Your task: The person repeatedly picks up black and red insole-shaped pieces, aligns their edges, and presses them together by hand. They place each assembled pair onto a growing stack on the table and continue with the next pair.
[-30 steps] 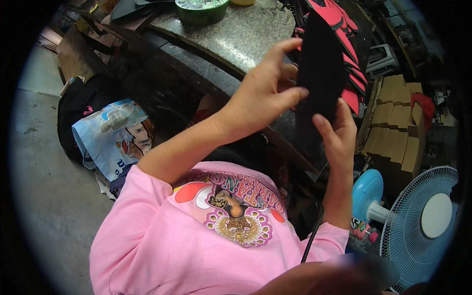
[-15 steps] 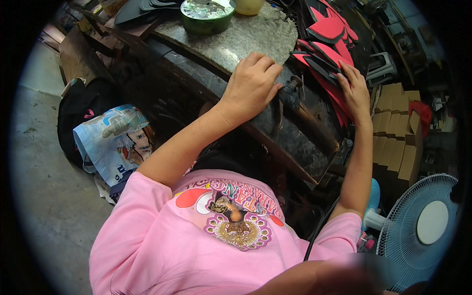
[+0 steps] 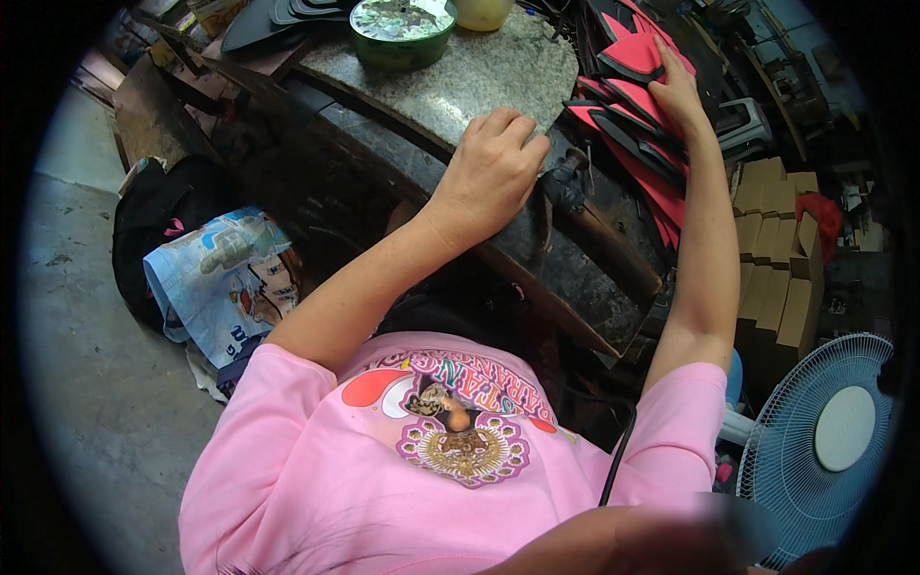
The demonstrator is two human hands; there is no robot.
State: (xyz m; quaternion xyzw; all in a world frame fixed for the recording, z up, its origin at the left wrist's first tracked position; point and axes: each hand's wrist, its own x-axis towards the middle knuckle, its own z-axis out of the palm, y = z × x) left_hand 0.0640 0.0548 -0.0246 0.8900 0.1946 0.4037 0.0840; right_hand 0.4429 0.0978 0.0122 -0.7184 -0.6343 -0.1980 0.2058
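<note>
My left hand (image 3: 496, 171) rests by the rounded edge of a speckled stone slab (image 3: 460, 110). Its fingers are curled in, and whatever may be inside them is hidden. Just right of it stands a dark metal fitting (image 3: 567, 182) on the bench. My right hand (image 3: 678, 96) reaches out to a pile of flat, pointed red-and-black pieces (image 3: 632, 56). Thumb and fingers are apart, touching the right edge of the pile. More of these layered pieces (image 3: 637, 139) fan out below, beside my right wrist.
A green round tub (image 3: 402, 43) and a yellowish container (image 3: 484, 11) stand on the slab. At right are stacked cardboard boxes (image 3: 767, 240), a grey plastic stool (image 3: 743, 129) and a fan (image 3: 834, 431). A printed bag (image 3: 225, 278) hangs at left.
My right hand has moved away from me along the pile, from the nearer pieces to the farther ones. My left hand has stayed almost in place.
</note>
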